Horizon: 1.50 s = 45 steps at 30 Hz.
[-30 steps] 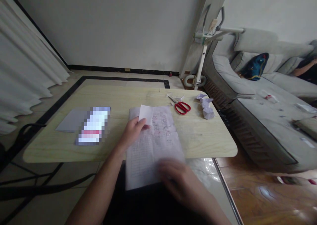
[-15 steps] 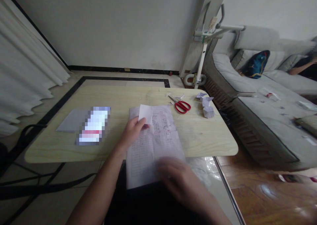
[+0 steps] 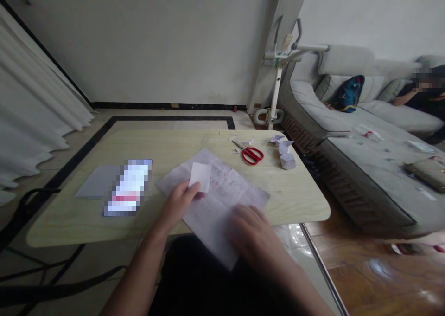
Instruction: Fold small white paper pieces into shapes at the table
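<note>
My left hand (image 3: 178,202) pinches a small white slip of paper (image 3: 200,176) and holds it upright above a larger printed sheet (image 3: 215,200). That sheet lies skewed on the light wooden table (image 3: 174,144), with one corner hanging over the near edge. My right hand (image 3: 252,235) rests on the sheet's near part, fingers flat, slightly blurred by motion.
Red-handled scissors (image 3: 251,153) and folded pale paper shapes (image 3: 287,154) lie at the table's far right among small scraps. A grey sheet (image 3: 93,181) with a blurred-out item lies at the left. A grey sofa (image 3: 365,158) stands to the right, with a person on it.
The printed sheet has turned from straight to diagonal on the table. My right hand moved up onto it. My left hand still holds the small slip, slightly lower.
</note>
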### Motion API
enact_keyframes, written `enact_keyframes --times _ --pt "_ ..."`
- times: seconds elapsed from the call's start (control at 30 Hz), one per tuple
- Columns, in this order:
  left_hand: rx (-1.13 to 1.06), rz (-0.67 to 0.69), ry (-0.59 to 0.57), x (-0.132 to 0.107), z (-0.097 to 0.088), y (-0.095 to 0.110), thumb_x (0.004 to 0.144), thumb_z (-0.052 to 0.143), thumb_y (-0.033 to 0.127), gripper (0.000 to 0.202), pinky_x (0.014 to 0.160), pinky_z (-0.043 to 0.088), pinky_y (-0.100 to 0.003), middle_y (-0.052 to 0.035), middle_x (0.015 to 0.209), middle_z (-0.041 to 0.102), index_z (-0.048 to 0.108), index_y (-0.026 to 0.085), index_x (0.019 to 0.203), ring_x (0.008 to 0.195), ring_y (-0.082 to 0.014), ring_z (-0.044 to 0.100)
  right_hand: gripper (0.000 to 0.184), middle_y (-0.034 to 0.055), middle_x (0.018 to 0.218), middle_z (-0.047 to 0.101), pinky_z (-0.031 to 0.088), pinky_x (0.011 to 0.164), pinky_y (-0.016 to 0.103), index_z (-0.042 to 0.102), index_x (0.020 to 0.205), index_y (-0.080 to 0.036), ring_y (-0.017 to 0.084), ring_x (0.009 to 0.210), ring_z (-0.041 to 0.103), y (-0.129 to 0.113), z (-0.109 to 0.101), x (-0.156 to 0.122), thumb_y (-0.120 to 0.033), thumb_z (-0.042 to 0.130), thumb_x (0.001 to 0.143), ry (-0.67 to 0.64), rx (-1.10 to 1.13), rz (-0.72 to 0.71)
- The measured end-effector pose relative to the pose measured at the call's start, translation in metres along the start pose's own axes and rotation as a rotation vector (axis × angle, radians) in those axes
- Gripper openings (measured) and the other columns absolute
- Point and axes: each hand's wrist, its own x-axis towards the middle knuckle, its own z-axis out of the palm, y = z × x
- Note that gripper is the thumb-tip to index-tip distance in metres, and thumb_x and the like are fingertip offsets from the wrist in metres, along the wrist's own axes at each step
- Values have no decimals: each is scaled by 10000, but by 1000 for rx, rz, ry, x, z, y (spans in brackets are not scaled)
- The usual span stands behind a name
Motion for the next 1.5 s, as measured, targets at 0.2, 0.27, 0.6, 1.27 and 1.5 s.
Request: enact_keyframes --times 0.2,0.27,0.6,1.27,1.5 --pt "-51 -84 -73 -24 -2 -3 781 609 384 273 657 529 -274 -82 784 749 697 132 836 735 -215 710 284 117 1350 505 228 1097 602 555 1119 -200 334 1336 354 23 20 12 -210 587 837 55 -187 58" --pt "-71 -96 -117 -28 -1 -7 795 605 402 286 653 524 -269 -75 759 752 694 138 860 732 -213 711 275 115 1371 495 225 1099 603 557 1116 -198 338 1354 334 32 23 16 -182 568 841 66 -219 64" --pt "-100 42 -27 -29 27 -11 797 593 444 309 609 503 -260 -34 626 703 669 147 751 613 -184 658 173 90 1016 669 478 850 340 614 1001 -180 212 968 612 19 4 42 -279 497 921 236 251 117" --pt "-23 63 29 -25 26 -12 761 563 435 256 554 434 -257 6 612 590 564 210 637 635 -190 566 361 -41 631 441 321 557 231 413 656 -184 108 605 416 17 25 49 -379 408 959 177 611 168" --pt "0 90 -4 -30 33 -17 785 561 436 269 558 432 -249 21 598 554 548 207 643 620 -184 547 367 -28 634 474 342 546 237 440 657 -183 120 610 440 20 21 53 -399 414 952 232 608 194"
